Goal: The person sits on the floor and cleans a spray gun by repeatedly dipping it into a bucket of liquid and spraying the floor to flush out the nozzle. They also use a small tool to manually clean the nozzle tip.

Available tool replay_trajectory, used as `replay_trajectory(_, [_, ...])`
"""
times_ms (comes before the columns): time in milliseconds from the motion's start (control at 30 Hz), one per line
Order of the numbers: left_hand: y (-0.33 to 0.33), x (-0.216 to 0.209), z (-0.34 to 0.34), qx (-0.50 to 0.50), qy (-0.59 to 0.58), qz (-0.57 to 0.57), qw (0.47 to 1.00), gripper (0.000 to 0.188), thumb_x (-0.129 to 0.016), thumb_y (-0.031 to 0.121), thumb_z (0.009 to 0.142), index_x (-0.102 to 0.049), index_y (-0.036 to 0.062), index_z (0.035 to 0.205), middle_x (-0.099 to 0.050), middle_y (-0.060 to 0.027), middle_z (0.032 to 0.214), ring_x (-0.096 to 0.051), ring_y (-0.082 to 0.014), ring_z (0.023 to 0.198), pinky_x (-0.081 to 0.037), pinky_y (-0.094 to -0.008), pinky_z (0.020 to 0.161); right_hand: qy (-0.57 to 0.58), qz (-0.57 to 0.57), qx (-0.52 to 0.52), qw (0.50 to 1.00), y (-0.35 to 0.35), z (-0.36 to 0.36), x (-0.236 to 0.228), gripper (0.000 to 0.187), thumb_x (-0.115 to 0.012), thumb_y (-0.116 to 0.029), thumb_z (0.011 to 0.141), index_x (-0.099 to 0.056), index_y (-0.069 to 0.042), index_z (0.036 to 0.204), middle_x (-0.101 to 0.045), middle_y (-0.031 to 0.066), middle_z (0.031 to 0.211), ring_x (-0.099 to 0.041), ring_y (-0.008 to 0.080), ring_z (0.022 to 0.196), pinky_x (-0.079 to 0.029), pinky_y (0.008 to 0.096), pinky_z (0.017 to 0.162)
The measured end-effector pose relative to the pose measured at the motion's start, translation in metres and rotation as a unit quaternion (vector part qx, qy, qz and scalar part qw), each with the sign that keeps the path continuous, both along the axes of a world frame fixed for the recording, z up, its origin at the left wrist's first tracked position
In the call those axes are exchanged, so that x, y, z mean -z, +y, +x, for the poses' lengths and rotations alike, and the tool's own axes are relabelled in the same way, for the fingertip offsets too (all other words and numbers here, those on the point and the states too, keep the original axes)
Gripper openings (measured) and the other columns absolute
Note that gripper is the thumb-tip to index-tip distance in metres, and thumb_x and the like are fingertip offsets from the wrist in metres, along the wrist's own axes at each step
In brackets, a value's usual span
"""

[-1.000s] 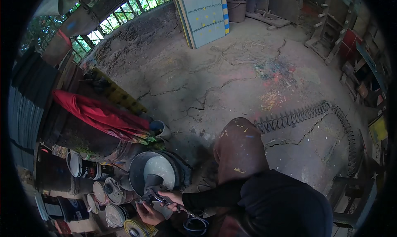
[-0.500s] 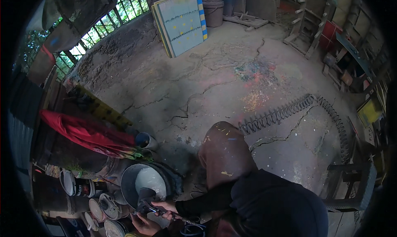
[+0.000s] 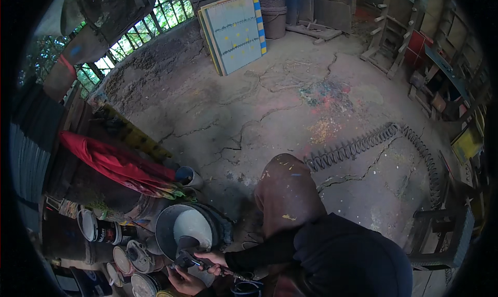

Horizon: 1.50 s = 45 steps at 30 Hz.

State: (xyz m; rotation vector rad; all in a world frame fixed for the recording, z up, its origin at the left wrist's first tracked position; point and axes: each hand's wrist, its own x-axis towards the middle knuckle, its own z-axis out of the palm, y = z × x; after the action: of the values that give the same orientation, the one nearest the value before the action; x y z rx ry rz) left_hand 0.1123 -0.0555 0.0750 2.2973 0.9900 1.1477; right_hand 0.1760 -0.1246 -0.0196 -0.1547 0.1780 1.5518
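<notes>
The whole view is swinging back a touch compared with half a second ago: the cracked concrete floor (image 3: pixel 244 110) is sliding down and right in the picture, which reads as the head tilting rather than any shift in the work. Down at the lower edge the hands are sitting almost exactly where they were, so the job looks to be holding steady in a fiddly close-up stage, not moving on.

The big grey bucket (image 3: pixel 188 228) is sitting just above the hands, pale inside, with a dark cup-shaped part at its near rim. The right hand (image 3: pixel 211 259) is closing around a slim metal spray-gun-like tool (image 3: pixel 193 259) just in front of that bucket, a thin hose trailing off toward the person's right. The left hand (image 3: pixel 182 281) is cupping underneath, palm up, fingers curled narrow near the tool's nose; whether it is actually gripping anything, I cannot tell.

Now the packaging: a pale blue panel (image 3: pixel 236 31) with yellow dots and a blue-and-yellow edge strip is leaning at the far wall. A dark paint can (image 3: pixel 106 230) with a white lid is lying on its side left of the bucket, lettering on its label. Smaller round tins (image 3: pixel 136 250) with pale, smeared lids are clustering below it
</notes>
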Motion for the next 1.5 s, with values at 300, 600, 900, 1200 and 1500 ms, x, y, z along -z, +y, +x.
replay_trajectory(300, [-0.004,0.003,0.002,0.004,0.011,0.001,1.000,0.032,-0.063,0.021,0.083,-0.061,-0.0047,0.103,-0.063,-0.0188,0.095,-0.062,-0.0279,0.083,-0.049,-0.0339,0.076,0.004,-0.025,-0.038,0.999,-0.015,0.006,-0.019,0.053,-0.042,-0.064,0.083,-0.048,-0.012,0.081,-0.023,-0.0071,0.040,-0.019,0.0032,0.030,-0.019,0.0187,0.030])
replay_trajectory(600, [-0.005,0.003,0.001,0.007,-0.009,-0.015,1.000,0.036,-0.062,0.024,0.085,-0.059,-0.0044,0.108,-0.064,-0.0180,0.098,-0.062,-0.0250,0.087,-0.049,-0.0324,0.078,-0.073,0.017,-0.002,0.997,0.004,0.001,0.013,0.052,-0.043,-0.061,0.085,-0.048,-0.010,0.079,-0.026,-0.0072,0.044,-0.019,0.0026,0.031,-0.018,0.0181,0.029])
replay_trajectory(900, [-0.003,0.009,-0.001,0.015,-0.029,-0.022,0.999,0.036,-0.062,0.023,0.085,-0.059,-0.0056,0.107,-0.063,-0.0189,0.098,-0.062,-0.0252,0.088,-0.049,-0.0323,0.079,-0.008,-0.016,-0.016,1.000,-0.014,0.009,-0.014,0.056,-0.040,-0.062,0.085,-0.050,-0.007,0.083,-0.026,-0.0068,0.044,-0.021,0.0021,0.032,-0.020,0.0186,0.031])
replay_trajectory(1200, [0.020,0.041,-0.028,-0.030,-0.166,-0.262,0.950,0.036,-0.054,0.022,0.090,-0.056,-0.0069,0.112,-0.062,-0.0197,0.105,-0.062,-0.0242,0.085,-0.052,-0.0318,0.070,-0.279,-0.016,-0.062,0.958,-0.003,0.011,-0.031,0.046,-0.040,-0.046,0.091,-0.059,-0.004,0.087,-0.037,0.0004,0.043,-0.038,0.0116,0.032,-0.034,0.0265,0.033])
replay_trajectory(1500, [0.025,0.062,0.002,0.149,-0.267,-0.613,0.729,0.032,-0.045,0.018,0.090,-0.051,0.0017,0.116,-0.050,-0.0031,0.082,-0.051,-0.0160,0.077,-0.044,-0.0273,0.068,-0.581,-0.075,0.028,0.810,-0.041,0.044,-0.043,0.020,-0.052,-0.017,0.081,-0.052,0.002,0.085,-0.052,0.0098,0.050,-0.050,0.0173,0.038,-0.038,0.0316,0.034])
